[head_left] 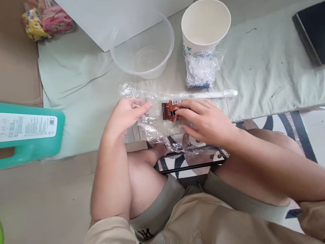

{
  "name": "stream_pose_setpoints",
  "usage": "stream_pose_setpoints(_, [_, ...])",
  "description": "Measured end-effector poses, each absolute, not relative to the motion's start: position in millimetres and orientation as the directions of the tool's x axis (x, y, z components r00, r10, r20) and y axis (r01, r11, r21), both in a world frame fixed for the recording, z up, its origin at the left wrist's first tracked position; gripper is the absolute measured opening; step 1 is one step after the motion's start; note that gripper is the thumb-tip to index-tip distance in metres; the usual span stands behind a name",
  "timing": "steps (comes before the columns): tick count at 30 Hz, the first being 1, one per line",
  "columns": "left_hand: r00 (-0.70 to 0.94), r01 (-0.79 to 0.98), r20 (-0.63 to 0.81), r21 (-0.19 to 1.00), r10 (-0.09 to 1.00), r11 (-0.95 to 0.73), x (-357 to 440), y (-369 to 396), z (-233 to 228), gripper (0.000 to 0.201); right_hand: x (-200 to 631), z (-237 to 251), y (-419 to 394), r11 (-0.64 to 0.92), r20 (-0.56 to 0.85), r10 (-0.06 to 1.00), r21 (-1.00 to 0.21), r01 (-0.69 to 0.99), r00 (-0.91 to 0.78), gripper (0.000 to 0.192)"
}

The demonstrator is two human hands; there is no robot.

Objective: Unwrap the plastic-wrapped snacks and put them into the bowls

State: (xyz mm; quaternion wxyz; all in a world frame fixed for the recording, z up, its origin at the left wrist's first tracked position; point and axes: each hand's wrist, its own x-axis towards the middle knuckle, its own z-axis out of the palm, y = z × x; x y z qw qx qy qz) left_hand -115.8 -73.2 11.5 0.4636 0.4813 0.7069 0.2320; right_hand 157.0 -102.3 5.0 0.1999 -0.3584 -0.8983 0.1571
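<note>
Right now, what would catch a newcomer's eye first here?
Both hands at the centre: the left hand grips a clear wrapper, while the right hand pinches a small brown packet. Behind them stand a clear bowl and a white paper cup.

Little print legible
The white label on the green container carries fine print and a barcode, too small to read; a monogram on the shorts' hem looks like "NY"
</note>
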Motion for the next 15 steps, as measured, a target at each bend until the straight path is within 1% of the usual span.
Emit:
stream_pose_setpoints(2, [0.010,0.451,-0.483,0.784,0.875,0.427,-110.8,-77.1,17.6,0.026,153.2,0.4,-94.5,0.659,0.208,0.741,-0.405,0.634,-0.638,0.041])
stream_pose_setpoints(5, [0.119,0.258,-0.459,0.871,0.880,0.419,-97.9,-80.3,27.0,0.018,148.4,-3.9,-86.1,0.627,0.183,0.770,-0.391,0.674,-0.611,0.055])
stream_pose_setpoints(8, [0.229,0.088,-0.450,0.893,0.863,0.442,-88.6,-78.9,34.1,0.016,146.5,-6.8,-81.8,0.628,0.173,0.768,-0.395,0.670,-0.617,0.063])
stream_pose_setpoints(10, [0.228,0.042,-0.449,0.891,0.864,0.452,-87.1,-75.4,35.9,0.015,147.5,-8.4,-80.1,0.636,0.180,0.758,-0.412,0.652,-0.627,0.059])
stream_pose_setpoints(12, [0.179,0.013,-0.452,0.889,0.874,0.457,-88.8,-70.5,33.9,0.014,149.6,-9.7,-78.4,0.634,0.195,0.758,-0.442,0.634,-0.622,0.050])
stream_pose_setpoints(14, [0.175,0.018,-0.449,0.891,0.876,0.453,-92.4,-64.8,27.9,0.016,152.4,-9.8,-76.7,0.630,0.225,0.760,-0.484,0.607,-0.609,0.043])
stream_pose_setpoints(15, [0.165,0.052,-0.412,0.911,0.896,0.409,-94.3,-61.9,23.9,0.016,154.0,-8.8,-76.1,0.628,0.243,0.761,-0.510,0.588,-0.601,0.041])
